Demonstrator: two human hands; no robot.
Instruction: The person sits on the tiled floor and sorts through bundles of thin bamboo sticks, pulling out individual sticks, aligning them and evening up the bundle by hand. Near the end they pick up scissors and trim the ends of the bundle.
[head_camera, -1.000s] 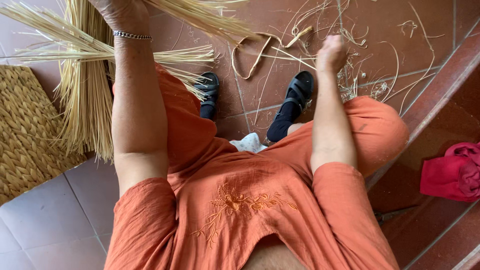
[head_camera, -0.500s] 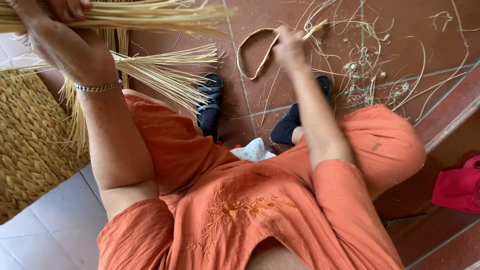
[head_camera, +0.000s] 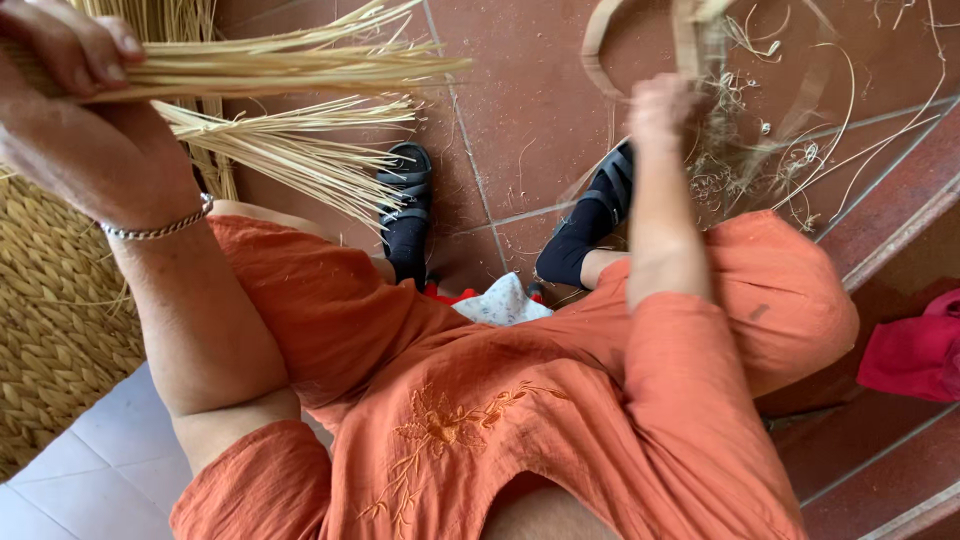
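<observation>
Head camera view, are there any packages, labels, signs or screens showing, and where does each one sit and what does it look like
None: no package, label, sign or screen shows in the head view.
What is there instead: a pale straw bundle in the left hand, a tan loop of flat strip at the blurred right hand, a woven mat at left, a red cloth at right.

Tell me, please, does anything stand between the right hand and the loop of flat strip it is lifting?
Nothing visible does. The right hand is blurred, raised against the loop of flat strip itself, apparently gripping it. The left hand holds the straw bundle well off to the side.
</observation>
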